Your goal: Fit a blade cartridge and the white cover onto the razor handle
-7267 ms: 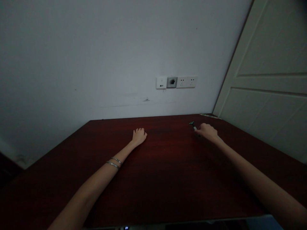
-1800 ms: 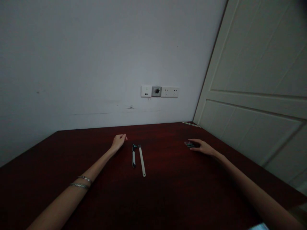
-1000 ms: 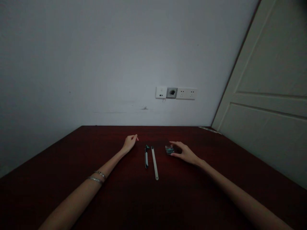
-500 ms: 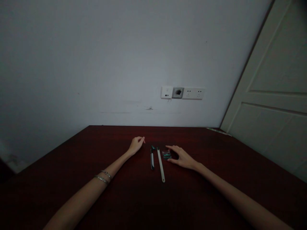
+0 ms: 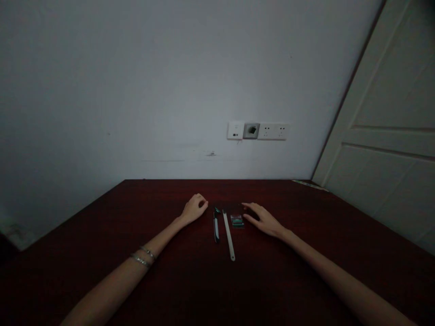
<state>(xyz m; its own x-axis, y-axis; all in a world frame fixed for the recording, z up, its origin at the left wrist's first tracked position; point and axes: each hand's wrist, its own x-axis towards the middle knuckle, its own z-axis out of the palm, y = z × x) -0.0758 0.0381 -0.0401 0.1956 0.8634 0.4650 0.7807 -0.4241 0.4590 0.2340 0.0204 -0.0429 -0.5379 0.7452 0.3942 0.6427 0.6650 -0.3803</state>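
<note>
On the dark red table [image 5: 190,280] lie a dark razor handle [image 5: 216,224], a long pale strip [image 5: 229,233] beside it, and a small clear case with green inside [image 5: 237,220]. My right hand [image 5: 263,218] rests flat just right of the case, fingers stretched out and apart from it. My left hand [image 5: 195,209] lies left of the razor handle with fingers loosely curled on the table, holding nothing. Two bangles [image 5: 142,256] sit on my left forearm.
A white wall [image 5: 170,90] rises behind the table's far edge, with a row of sockets [image 5: 257,131]. A pale panelled door [image 5: 384,149] stands at the right. A thin light strip [image 5: 310,184] lies at the table's far right corner.
Over the earlier frames the razor handle and pale strip appeared mid-table. My right hand slid the small case leftward beside them and has now let go of it. My left hand barely moved.
</note>
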